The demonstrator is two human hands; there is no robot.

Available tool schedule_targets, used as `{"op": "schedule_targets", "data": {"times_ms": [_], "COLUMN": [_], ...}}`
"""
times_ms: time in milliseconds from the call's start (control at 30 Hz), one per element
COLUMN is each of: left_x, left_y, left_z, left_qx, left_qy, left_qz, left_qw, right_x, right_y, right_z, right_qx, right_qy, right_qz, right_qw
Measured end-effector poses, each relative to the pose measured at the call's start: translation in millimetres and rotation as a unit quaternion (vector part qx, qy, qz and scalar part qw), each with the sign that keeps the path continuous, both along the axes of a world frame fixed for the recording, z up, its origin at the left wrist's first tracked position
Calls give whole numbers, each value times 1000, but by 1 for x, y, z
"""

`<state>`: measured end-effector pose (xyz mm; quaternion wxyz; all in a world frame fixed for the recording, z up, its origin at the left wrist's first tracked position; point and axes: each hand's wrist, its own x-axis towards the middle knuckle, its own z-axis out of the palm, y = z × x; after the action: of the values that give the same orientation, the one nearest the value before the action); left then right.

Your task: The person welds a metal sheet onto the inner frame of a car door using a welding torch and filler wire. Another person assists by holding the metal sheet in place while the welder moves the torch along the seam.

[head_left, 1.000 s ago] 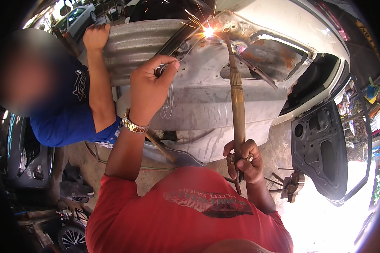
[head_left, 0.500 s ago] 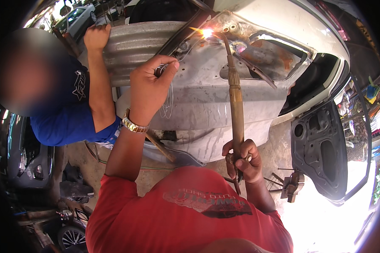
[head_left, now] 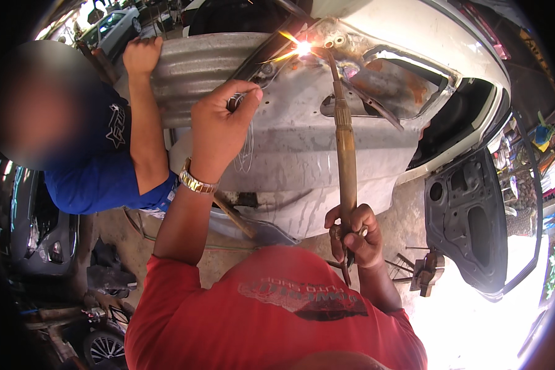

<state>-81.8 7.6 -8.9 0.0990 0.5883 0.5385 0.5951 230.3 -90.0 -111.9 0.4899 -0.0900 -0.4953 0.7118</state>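
In my right hand (head_left: 359,234) is the valve end of a long brass gas welding torch (head_left: 345,154), pointing away from me. Its bent tip ends beside a bright flame (head_left: 303,48) on the bare metal of a car body panel (head_left: 277,148), with yellow sparks flying left. My left hand (head_left: 223,120), with a metal-band watch on the wrist, pinches a thin welding wire (head_left: 248,151). The wire's loose coil hangs below my fingers, and one end reaches up toward the flame.
A co-worker in a blue shirt (head_left: 89,185) stands at the left, one hand (head_left: 143,54) on a corrugated metal sheet (head_left: 209,68) beside the flame. A dark car door (head_left: 468,222) leans at the right. A metal vise-like block (head_left: 427,272) stands near my right elbow.
The flame spot is brighter, and longer yellow sparks now spray to the left and upward. The torch tip and both my hands have barely moved.
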Motion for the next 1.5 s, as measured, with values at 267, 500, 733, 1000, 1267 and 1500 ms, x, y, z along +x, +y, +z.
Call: {"op": "schedule_targets", "data": {"times_ms": [267,500,733,1000,1267,1500], "left_x": [0,0,-3,2,4,39], "left_y": [2,3,3,6,7,-5], "left_z": [-1,-1,-2,0,-4,4], "left_qx": [6,1,5,15,-9,-37], "left_qy": [-8,-5,-1,-9,-4,16], "left_qz": [-10,-10,-9,-14,20,124], "left_qw": [1000,1000,1000,1000,1000,991], "right_x": [-1,1,-2,2,62,109], "right_y": [2,5,6,4,-18,22], "right_z": [0,-5,-5,-4,-15,-34], "right_qx": [11,25,24,24,-1,31], "right_qy": [4,-9,-8,-2,119,183], "right_qz": [9,11,11,16,35,99], "right_qw": [1000,1000,1000,1000,992,978]}}
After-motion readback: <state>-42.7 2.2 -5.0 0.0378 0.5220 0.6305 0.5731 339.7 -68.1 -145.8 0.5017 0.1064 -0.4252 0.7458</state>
